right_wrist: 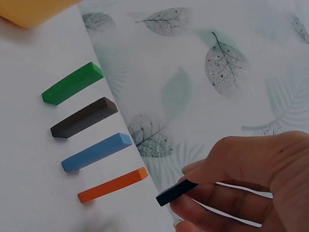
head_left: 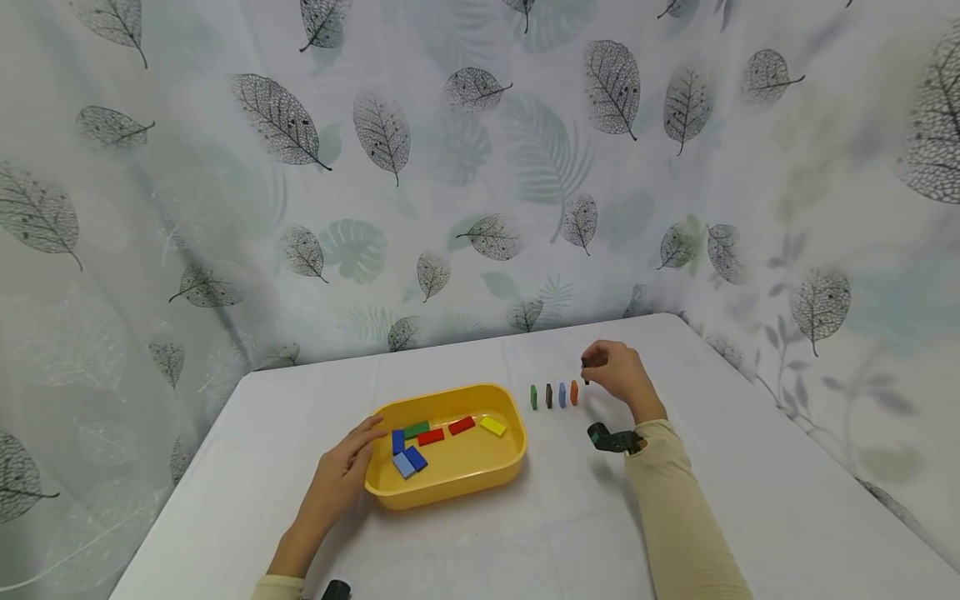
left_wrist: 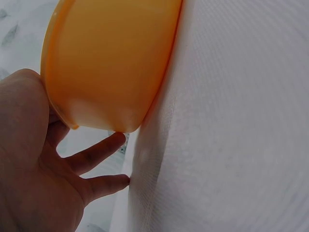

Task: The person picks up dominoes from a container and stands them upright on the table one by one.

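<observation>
My right hand (head_left: 617, 371) pinches a dark, almost black domino block (right_wrist: 176, 192) between thumb and fingers, just right of a row of upright blocks. The row runs green block (right_wrist: 72, 83), dark brown block (right_wrist: 84, 117), light blue block (right_wrist: 96, 152) and orange block (right_wrist: 112, 185), spaced apart. At the left end of a yellow tray (head_left: 450, 483), my left hand (head_left: 337, 475) rests on the rim. In the left wrist view some of its fingers (left_wrist: 99, 152) stretch out, fairly straight, by the tray's outer wall; the other fingertips are hidden.
Inside the tray lie several loose blocks: a green block (head_left: 416, 429), red blocks (head_left: 461, 425), a yellow block (head_left: 492, 426) and blue blocks (head_left: 398, 442). A white cloth (head_left: 525, 533) covers the table. A leaf-patterned curtain (head_left: 465, 208) hangs behind and at the sides.
</observation>
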`<state>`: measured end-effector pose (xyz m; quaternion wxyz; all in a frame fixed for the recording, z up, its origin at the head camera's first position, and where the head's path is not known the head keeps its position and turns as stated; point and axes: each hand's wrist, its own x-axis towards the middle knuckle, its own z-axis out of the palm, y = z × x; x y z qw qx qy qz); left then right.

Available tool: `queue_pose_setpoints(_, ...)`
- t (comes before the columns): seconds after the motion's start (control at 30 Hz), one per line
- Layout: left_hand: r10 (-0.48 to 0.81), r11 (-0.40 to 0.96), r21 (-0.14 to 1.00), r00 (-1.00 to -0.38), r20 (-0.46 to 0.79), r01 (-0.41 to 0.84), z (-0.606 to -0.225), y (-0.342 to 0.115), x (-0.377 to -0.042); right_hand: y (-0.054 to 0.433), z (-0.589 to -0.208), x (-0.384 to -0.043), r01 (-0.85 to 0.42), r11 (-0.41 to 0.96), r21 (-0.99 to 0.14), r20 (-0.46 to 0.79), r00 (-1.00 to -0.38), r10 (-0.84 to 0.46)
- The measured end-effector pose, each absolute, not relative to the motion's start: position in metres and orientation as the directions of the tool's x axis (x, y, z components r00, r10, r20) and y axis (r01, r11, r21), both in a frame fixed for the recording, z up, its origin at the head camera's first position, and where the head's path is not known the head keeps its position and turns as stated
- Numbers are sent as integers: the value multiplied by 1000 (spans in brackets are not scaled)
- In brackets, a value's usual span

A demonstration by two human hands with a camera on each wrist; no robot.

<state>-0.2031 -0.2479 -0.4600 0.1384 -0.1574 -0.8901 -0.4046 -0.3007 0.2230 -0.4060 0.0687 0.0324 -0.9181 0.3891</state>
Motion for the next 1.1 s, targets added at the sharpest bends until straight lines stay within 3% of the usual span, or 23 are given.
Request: queue_pose_setpoints(1.1,167,624,674,-911,378,395,-460,-249,-203,230,-435,-309,-54,689,-723,43,-999,-33)
